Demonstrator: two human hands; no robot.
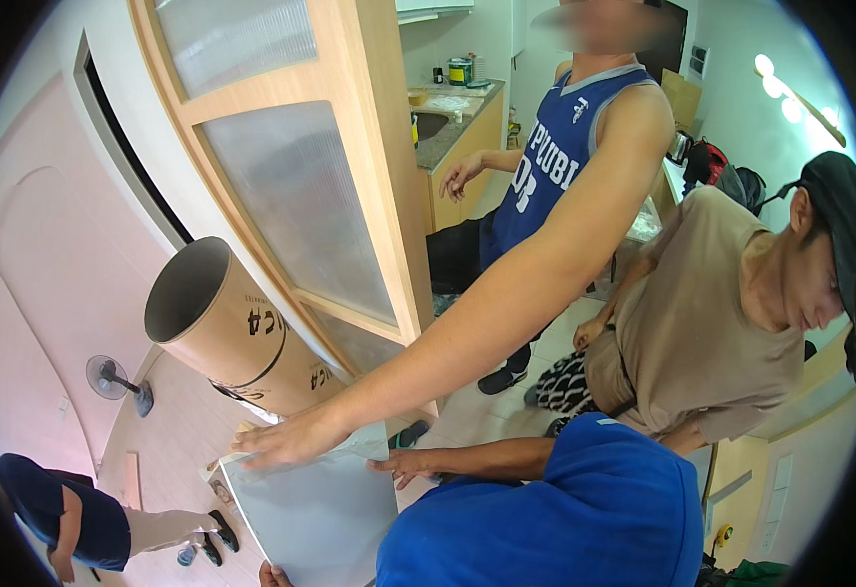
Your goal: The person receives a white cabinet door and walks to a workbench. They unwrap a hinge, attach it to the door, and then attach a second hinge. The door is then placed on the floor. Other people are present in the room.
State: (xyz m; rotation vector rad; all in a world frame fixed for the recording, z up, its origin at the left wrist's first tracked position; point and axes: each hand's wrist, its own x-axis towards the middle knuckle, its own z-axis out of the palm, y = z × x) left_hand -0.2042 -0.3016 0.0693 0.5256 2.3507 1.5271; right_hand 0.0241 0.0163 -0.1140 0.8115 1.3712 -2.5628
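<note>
A flat grey rectangular panel (pixel 320 509) with a thin white edge and clear film along its top lies tilted at the lower centre. From the blue sleeve at the bottom, my right hand (pixel 404 468) reaches its right edge and grips there, one finger against the surface. Only a few fingers of my left hand (pixel 273 575) show, closed on the panel's lower left edge. A co-worker in a dark blue jersey stretches a long bare arm across, with a flat hand (pixel 296 438) on the panel's top edge.
Behind the panel leans a wide, hollow cardboard tube (pixel 193 313), beside a wooden-framed door (pixel 301 186) with ribbed panes. Another person in a tan shirt (pixel 697 303) bends at the right. Far left stand a fan (pixel 110 377) and a person in dark clothes (pixel 95 523).
</note>
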